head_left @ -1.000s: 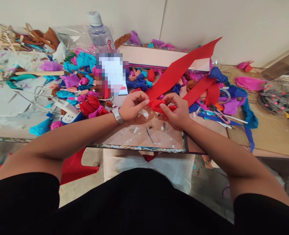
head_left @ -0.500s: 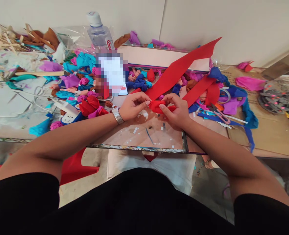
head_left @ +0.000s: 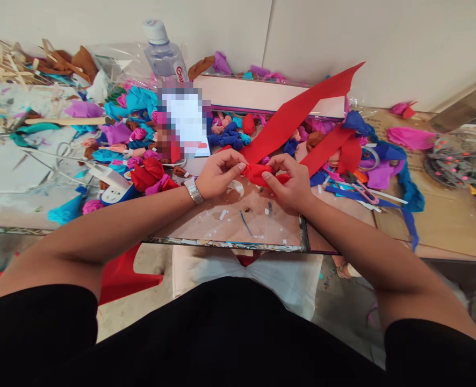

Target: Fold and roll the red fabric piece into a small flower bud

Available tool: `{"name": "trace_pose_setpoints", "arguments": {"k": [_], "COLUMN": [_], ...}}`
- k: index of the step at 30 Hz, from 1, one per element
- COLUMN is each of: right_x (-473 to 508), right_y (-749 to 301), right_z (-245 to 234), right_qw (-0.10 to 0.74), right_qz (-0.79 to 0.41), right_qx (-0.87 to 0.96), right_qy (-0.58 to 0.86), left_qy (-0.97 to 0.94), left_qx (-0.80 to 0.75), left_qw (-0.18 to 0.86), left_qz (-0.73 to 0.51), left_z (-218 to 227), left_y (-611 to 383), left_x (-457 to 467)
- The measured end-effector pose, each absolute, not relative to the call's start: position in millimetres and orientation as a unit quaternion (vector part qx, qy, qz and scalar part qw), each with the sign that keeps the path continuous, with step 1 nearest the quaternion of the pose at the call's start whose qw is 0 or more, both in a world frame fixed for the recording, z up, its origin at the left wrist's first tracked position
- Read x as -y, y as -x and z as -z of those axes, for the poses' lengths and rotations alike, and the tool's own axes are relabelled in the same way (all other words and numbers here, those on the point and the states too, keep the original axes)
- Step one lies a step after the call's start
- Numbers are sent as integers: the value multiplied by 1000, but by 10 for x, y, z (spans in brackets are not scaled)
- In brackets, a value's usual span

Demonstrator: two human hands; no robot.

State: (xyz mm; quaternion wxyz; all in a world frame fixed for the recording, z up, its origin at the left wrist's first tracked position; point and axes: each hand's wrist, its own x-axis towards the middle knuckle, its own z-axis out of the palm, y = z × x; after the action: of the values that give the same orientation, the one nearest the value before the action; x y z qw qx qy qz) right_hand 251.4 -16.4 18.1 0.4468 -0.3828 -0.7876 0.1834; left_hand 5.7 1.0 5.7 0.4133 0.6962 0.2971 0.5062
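The table [head_left: 262,231] stood against a pale wall [head_left: 343,32] with one vertical seam, its pinkish top spotted and strewn with scraps near the front edge. Brown cardboard [head_left: 455,209] covered the right end; sheets of white paper [head_left: 12,169] lay at the left. Below the left front edge, part of a red chair [head_left: 119,277] stood on a grey floor [head_left: 155,263].

Two hands worked above the middle of the table. The left hand [head_left: 218,173] pinched one end of a single red fabric bundle [head_left: 257,175] between thumb and fingers, and the right hand [head_left: 291,180] gripped its other end. Two long red strips [head_left: 302,110] stretched up and rightward behind; whether either joined the bundle could not be told.

There was one capped bottle [head_left: 162,48], one lit screen [head_left: 185,121], partly blurred, one white-and-blue power strip [head_left: 119,185] and one metal watch [head_left: 193,190] on the left wrist. The coloured fabric pieces [head_left: 141,99] overlapped too much to count, as did the wooden sticks [head_left: 10,62] in the far left corner.
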Motion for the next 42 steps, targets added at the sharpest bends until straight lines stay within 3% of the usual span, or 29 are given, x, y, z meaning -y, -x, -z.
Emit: {"name": "trace_pose_setpoints", "arguments": {"k": [42], "right_x": [144], "right_y": [-2526], "right_z": [-159], "right_qw": [457], "right_qz": [-194], "right_qx": [784], "right_qy": [374], "left_qy": [-693], "left_qx": [-259], "left_qw": [459], "left_qz": [-492], "left_z": [-6], "left_y": [-42], "left_x": [-30]}}
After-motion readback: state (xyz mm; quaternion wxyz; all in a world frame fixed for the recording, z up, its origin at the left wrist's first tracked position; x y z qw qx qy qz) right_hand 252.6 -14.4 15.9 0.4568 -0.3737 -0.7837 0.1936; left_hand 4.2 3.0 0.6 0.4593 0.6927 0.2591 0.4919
